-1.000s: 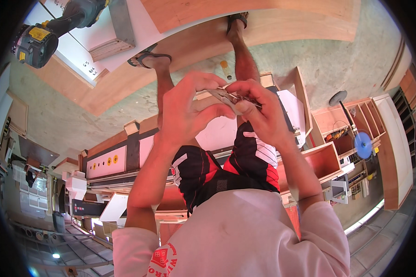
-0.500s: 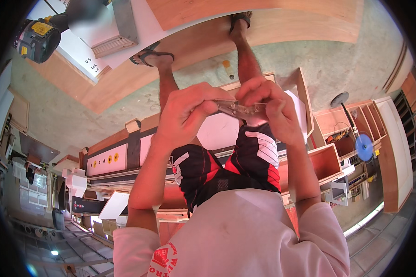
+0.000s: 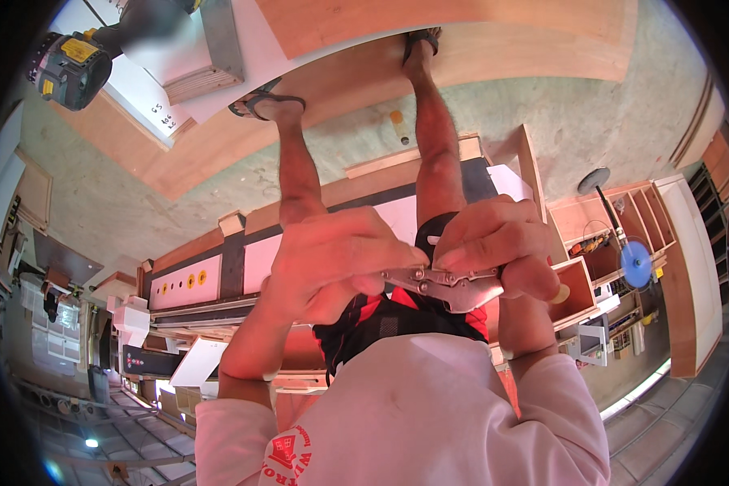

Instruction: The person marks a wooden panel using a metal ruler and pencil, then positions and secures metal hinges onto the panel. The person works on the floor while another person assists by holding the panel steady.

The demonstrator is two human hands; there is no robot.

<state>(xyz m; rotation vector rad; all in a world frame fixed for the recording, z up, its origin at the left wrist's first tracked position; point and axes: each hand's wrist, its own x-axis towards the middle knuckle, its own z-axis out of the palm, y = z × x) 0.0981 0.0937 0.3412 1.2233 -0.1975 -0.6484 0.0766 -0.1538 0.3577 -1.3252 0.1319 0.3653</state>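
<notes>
In front of my waist I hold a small shiny metal fitting (image 3: pixel 441 285), made of jointed plates with several round rivets. My left hand (image 3: pixel 332 263) pinches its left end between thumb and fingers. The right hand (image 3: pixel 502 247) grips the other end, with thumb and fingertips along its upper edge and curled fingers beside it. Both hands are closed, their fingertips almost meeting over the middle of the fitting. The parts of it under my fingers are hidden.
A cordless power tool (image 3: pixel 73 69) is at the upper left, beside a pale box-like piece (image 3: pixel 206 57). Plywood sheets (image 3: pixel 462 61) lie near my feet. Below my hands stand wooden cabinet parts, including a panel with yellow dots (image 3: pixel 184 281). A blue fan (image 3: pixel 636 262) is on the right.
Both hands have come down toward my waist with the metal fitting between them. The fitting is turned differently, showing more of its plates and rivets.
</notes>
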